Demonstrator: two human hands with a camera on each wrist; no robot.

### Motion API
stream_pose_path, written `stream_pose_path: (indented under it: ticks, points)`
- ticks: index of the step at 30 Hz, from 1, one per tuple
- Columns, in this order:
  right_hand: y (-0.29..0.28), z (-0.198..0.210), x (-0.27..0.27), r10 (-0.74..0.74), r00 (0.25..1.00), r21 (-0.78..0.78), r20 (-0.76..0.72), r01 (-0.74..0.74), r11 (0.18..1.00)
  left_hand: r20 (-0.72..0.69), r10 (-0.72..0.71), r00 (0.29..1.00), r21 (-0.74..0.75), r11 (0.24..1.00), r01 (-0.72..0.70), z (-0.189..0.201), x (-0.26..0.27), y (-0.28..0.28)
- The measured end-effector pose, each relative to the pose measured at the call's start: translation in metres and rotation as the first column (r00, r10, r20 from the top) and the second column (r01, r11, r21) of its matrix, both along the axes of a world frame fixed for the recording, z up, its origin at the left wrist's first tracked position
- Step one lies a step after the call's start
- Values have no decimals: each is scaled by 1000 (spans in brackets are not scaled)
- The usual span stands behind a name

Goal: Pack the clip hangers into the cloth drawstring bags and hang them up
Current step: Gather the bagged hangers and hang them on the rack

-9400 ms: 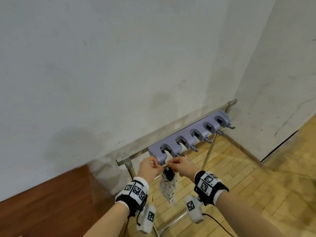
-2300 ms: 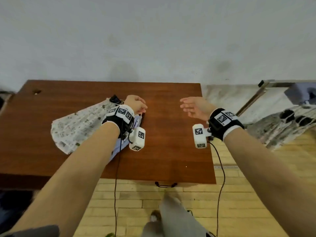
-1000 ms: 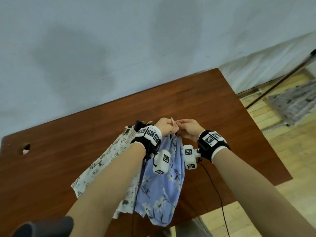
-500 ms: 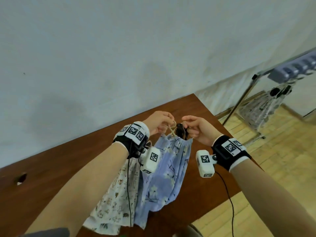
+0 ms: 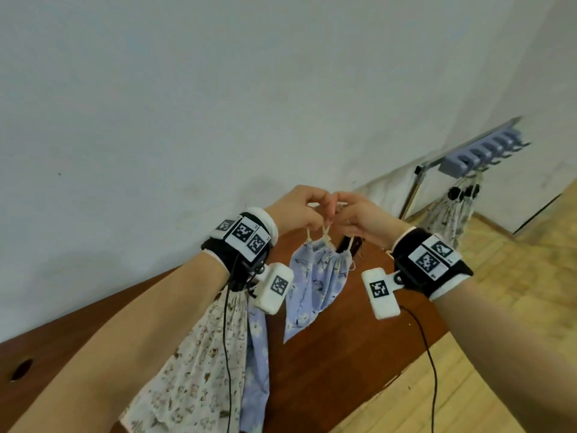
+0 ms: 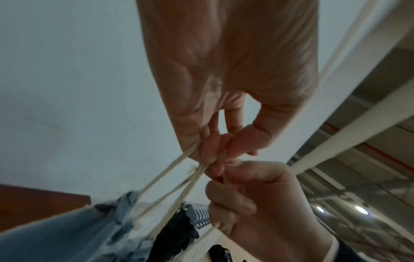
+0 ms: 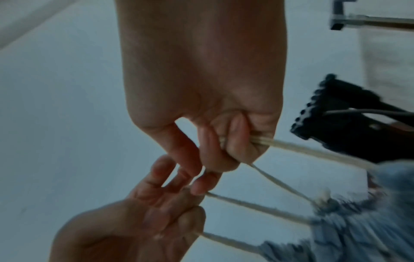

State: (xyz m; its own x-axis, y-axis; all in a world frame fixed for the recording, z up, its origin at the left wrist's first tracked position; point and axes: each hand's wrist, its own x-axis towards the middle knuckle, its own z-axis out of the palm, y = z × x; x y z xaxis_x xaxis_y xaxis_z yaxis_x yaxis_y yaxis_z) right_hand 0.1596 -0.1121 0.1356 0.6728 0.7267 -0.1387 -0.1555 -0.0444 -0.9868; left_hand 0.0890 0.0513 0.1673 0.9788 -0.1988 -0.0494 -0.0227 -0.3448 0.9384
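A blue floral drawstring bag (image 5: 315, 282) hangs in the air by its cream cords (image 6: 174, 182) between both hands. My left hand (image 5: 315, 210) pinches the cords on the left side, seen close as curled fingers (image 6: 212, 150). My right hand (image 5: 340, 210) grips the cords on the right, its fingers (image 7: 235, 145) curled round them. The two hands touch at the fingertips. A black clip hanger (image 7: 336, 120) sticks out of the bag's gathered mouth. A white floral bag (image 5: 199, 364) and a second blue cloth (image 5: 257, 354) lie below my left forearm, their tops hidden.
The brown wooden table (image 5: 337, 348) is under the hands, against a pale wall. At the far right stands a metal rack with a purple hook rail (image 5: 480, 151). Patterned bags (image 5: 449, 210) hang from it. Wood floor lies to the right.
Both hands have lifted the blue bag higher off the table and drawn together until the fingertips touch. The view has swung right, bringing the rack closer into sight.
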Motion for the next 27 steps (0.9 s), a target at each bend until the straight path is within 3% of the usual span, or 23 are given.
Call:
stream_pose_path:
  ticks: [2,5,10,14,21,24,27]
  points:
    - [-4,9,0,-4,992,-96,130,17,995,42,-37,998,45,998,35,9,-3,-8]
    - [-13,23,-3,136,958,-211,252,-83,974,88,-85,992,78,994,79,20,-5,-20]
    - [-27,45,-16,193,981,-136,-6,-192,972,115,-133,984,67,990,126,30,1,-41]
    - [-49,47,-21,106,994,-212,-9,-106,971,132,-116,984,13,993,116,20,10,-47]
    - [-100,42,-27,9,993,-328,121,31,944,69,-258,964,28,966,256,6,28,-90]
    - [-139,44,-17,-20,998,-294,57,36,955,-17,-342,939,107,934,342,0,45,-128]
    - [-182,44,-3,-26,999,-298,46,38,954,-157,-281,947,33,957,290,-15,69,-178]
